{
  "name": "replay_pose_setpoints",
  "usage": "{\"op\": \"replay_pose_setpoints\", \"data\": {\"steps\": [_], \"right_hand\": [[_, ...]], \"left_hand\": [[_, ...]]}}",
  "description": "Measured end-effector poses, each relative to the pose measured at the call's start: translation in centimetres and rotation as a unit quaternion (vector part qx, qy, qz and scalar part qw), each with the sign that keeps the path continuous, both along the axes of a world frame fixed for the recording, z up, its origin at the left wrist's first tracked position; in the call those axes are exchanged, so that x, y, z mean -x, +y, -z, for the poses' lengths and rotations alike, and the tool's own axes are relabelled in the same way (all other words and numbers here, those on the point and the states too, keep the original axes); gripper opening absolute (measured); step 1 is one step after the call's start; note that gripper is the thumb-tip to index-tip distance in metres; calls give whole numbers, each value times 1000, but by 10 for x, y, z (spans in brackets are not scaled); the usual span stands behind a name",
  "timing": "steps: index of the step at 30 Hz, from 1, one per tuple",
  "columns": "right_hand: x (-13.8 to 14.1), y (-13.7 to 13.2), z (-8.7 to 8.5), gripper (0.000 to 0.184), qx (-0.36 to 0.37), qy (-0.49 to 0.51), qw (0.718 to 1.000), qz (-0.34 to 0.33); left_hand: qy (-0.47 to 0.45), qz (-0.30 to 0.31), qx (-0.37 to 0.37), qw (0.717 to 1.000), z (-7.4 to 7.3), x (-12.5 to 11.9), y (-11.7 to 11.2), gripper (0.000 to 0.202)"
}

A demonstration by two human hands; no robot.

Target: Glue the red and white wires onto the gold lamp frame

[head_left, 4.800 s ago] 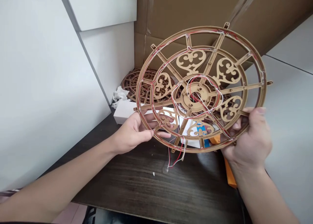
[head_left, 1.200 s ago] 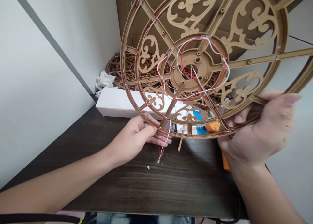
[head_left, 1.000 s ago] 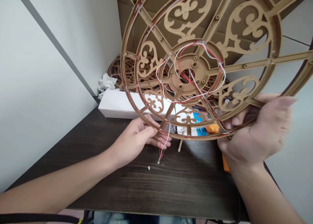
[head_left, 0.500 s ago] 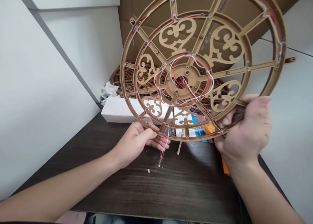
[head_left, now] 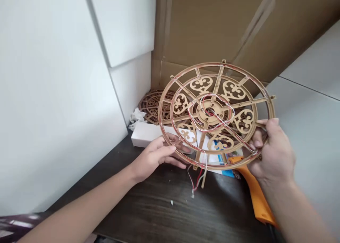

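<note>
A round gold-coloured openwork frame (head_left: 218,111) with spokes and scroll cut-outs is held tilted above the dark table. Red and white wires (head_left: 205,162) run along its rings, loop around the hub and hang in a short tail below the near rim. My left hand (head_left: 151,158) grips the near left rim, thumb on top and fingers spread underneath. On the right side, my right hand (head_left: 277,152) is closed around the rim. An orange tool (head_left: 257,197), resembling a glue gun, lies beneath my right hand, partly hidden. A thin tan stick (head_left: 203,181) shows below the frame.
Similar brown openwork frames (head_left: 148,103) are piled at the back. A long white box (head_left: 145,135) and crumpled white tissue (head_left: 137,117) lie before them. Cardboard (head_left: 207,27) stands behind, with white panels (head_left: 66,76) at the left. Small white bits (head_left: 171,202) dot the table.
The frame has moved lower and farther off, and tilts flatter. Both hands still hold its rim. My view has shifted, showing more of the cardboard and the orange tool.
</note>
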State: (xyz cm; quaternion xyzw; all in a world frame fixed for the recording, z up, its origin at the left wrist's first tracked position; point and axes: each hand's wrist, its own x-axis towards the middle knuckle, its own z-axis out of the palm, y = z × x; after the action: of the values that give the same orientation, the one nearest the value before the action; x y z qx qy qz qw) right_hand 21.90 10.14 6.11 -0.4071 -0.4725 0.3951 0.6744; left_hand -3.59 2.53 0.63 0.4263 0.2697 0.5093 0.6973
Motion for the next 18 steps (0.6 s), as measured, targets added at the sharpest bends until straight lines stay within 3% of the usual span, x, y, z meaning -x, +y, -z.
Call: {"op": "replay_pose_setpoints", "data": {"steps": [6,9,12,18], "right_hand": [[1,15,-31,28,-50,-59,996,-52],[-6,16,-50,24,-100,-113,988,-35],[-15,16,-65,33,-148,-220,964,-32],[-20,14,-76,32,-182,-310,933,-32]], "left_hand": [[-6,-61,-18,998,-3,11,6,23],[29,-39,5,999,0,4,5,22],[77,-10,33,996,7,-6,3,22],[127,4,18,992,10,-11,3,25]]}}
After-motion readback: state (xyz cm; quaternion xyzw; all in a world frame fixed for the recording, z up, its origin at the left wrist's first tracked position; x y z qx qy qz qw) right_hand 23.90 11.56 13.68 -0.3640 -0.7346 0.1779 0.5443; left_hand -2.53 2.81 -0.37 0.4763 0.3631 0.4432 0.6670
